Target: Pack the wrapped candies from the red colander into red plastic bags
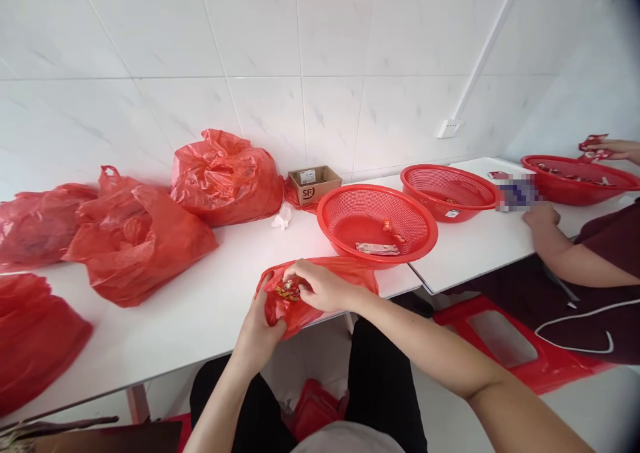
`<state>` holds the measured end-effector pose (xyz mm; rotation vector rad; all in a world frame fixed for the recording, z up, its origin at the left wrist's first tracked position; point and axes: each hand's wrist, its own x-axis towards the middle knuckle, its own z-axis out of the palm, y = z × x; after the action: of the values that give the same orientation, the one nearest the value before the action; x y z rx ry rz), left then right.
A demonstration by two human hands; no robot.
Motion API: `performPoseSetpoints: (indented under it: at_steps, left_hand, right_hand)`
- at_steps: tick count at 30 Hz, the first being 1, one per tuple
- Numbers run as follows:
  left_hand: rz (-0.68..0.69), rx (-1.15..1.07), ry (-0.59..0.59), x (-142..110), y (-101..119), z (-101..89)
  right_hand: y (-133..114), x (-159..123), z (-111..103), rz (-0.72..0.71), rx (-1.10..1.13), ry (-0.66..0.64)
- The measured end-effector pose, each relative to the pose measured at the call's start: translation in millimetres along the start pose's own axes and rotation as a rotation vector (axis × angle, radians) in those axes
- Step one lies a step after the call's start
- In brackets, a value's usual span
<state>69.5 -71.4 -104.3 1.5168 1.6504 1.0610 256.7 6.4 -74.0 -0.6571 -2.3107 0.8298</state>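
At the white counter (165,333)'s edge, the left hand (259,326) held a thin red plastic bag (345,276), the right hand (320,286) close beside it pinching a small printed packet (288,291) at the bag's mouth.

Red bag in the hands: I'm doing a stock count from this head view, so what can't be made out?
Head view:
- Red bag: its contents are mostly hidden by the plastic, the left hand and the right hand.
- Pixelated patch: blurred, so whatever lies by the co-worker's hand can't be told.
- Far basket: its contents are too small to identify.
- Box label: too small to read.
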Motion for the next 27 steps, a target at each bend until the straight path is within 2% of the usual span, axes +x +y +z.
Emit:
performPoseSetpoints:
  at_steps: [3, 6, 9, 11, 14, 16, 17, 19, 21, 23, 27]
  left_hand:
    - [-0.023, 0.011, 0.046, -3, -4, -7.1]
    - [-0.063, 0.060, 0.046, -7, -8, -16.1]
    - [-0.058, 0.100, 0.068, -9, -11, -20.5]
    - [-0.009, 0.113, 0.080, -10, -11, -21.1]
    - [0.064, 0.125, 0.068, -11, -11, -20.4]
    - [0.080, 0.162, 0.074, -11, -11, -18.9]
    - [0.090, 0.195, 0.102, -11, -11, -17.9]
    - [0.133, 0.270, 0.217, -12, -13, -15.8]
    - [0.178, 0.336, 0.352, -14, -17, -15.0]
    - [0.178, 0.362, 0.437, -15, -22, -16.7]
    - [0.091, 0.337, 0.432, -17, -30, -25.9]
  right_hand:
    - [26, -3, 16, 0.224, -0.187, -0.079]
    - [45, -7, 8, 0.368, -0.279, -0.153]
    - [38, -14, -7, 0.455, -0.335, -0.177]
    - [21, -18, -21, 0.461, -0.344, -0.229]
    - [-7, -20, -57, 0.322, -0.209, -0.339]
    - [-13, -14, -89, 0.263, -0.095, -0.286]
    - [-9, -11, -105, 0.292, -0.112, -0.205]
    - [8, -5, -132, 0.492, -0.320, -0.081]
    - [33, -5, -148, 0.732, -0.514, -0.128]
    - [55, -10, -151, 0.891, -0.578, -0.225]
    - [77, -23, -142, 0.986, -0.577, -0.283]
